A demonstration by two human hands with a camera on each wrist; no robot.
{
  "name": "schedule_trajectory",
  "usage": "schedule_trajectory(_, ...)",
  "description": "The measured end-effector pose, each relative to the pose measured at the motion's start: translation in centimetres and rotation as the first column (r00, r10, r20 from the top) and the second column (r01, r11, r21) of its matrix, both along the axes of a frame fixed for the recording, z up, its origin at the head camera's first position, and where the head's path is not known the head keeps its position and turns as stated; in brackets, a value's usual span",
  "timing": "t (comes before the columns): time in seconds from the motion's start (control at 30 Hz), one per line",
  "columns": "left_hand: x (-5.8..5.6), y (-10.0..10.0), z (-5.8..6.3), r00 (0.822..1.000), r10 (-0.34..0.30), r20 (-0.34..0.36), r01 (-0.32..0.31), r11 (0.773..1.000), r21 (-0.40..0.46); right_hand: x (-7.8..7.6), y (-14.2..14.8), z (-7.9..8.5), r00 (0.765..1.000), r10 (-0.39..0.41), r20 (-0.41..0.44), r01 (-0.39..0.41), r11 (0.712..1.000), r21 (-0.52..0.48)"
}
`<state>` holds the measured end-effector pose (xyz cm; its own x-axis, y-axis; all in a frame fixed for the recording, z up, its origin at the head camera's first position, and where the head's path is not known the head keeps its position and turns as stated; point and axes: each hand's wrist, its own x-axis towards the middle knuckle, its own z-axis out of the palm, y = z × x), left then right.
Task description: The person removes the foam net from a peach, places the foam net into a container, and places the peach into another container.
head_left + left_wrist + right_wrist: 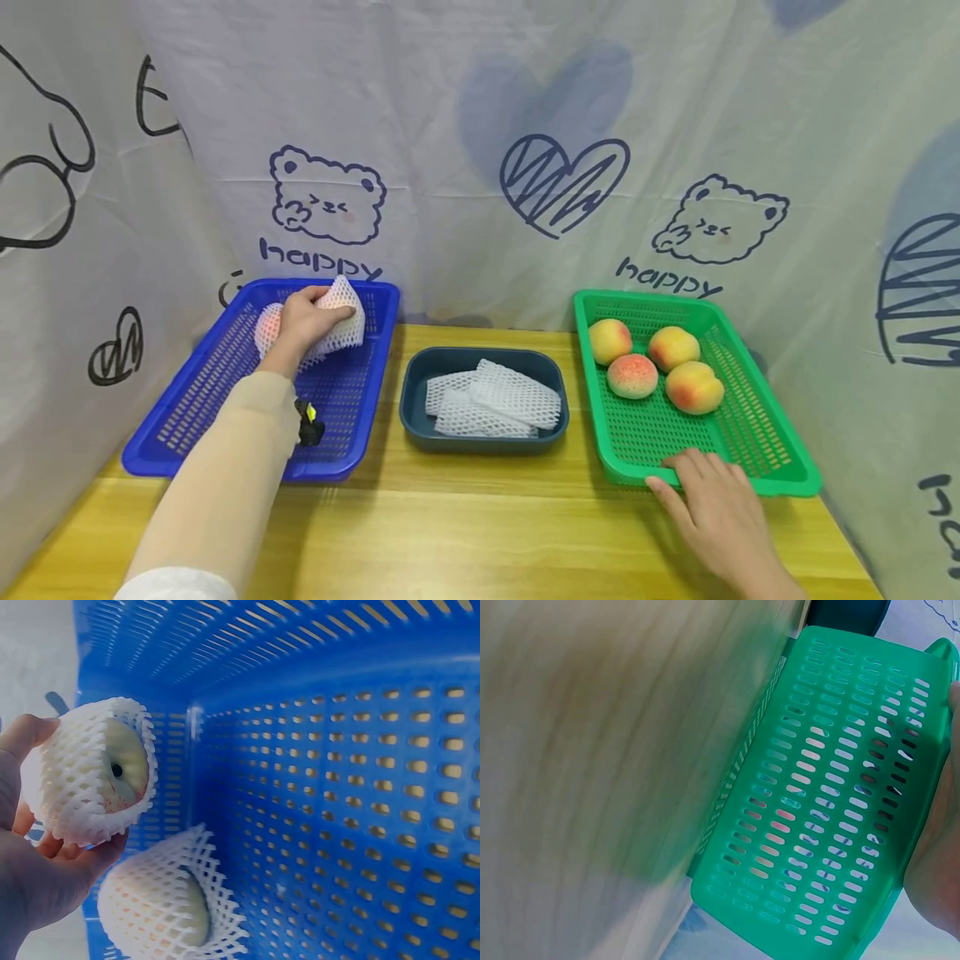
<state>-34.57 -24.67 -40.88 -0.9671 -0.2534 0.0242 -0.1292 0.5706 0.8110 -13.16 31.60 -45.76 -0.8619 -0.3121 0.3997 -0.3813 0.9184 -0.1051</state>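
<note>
In the head view my left hand [303, 323] grips a peach in a white foam net [347, 317] over the far end of the blue basket [375, 367]. The left wrist view shows the held peach [124, 766] bare at one end, with the net [71, 772] around its sides. Another netted peach [154, 900] lies in the basket just below it. At the right, my right hand [716, 508] rests on the near rim of the green basket [622, 462]. Several bare peaches [632, 376] sit in that basket.
Between the baskets stands a dark blue tray [483, 447] with several flat foam nets [495, 404]. A small black object with a yellow mark [309, 423] shows beside my left sleeve. A printed cloth [450, 208] hangs behind the wooden table [450, 517].
</note>
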Motion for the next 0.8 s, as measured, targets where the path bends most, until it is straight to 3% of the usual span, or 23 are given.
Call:
schedule_trajectory(0.4, 1.5, 1.4, 3.3, 0.987, -0.014, -0.162, 0.020, 0.999, 0.035, -0.1, 0.0, -0.1, 1.000, -0.005, -0.016, 0.005, 1.000, -0.003)
schedule_trajectory(0.63, 3.3, 2.7, 5.7, 0.976, -0.019, -0.215, 0.034, 0.997, 0.064, -0.1, 0.0, -0.1, 1.000, -0.003, -0.011, 0.003, 1.000, -0.006)
schedule_trajectory(0.8, 5.0, 3.9, 7.2, 0.957, -0.018, -0.291, 0.047, 0.995, 0.092, -0.1, 0.0, 0.0, 1.000, -0.001, -0.014, 0.001, 1.000, -0.004)
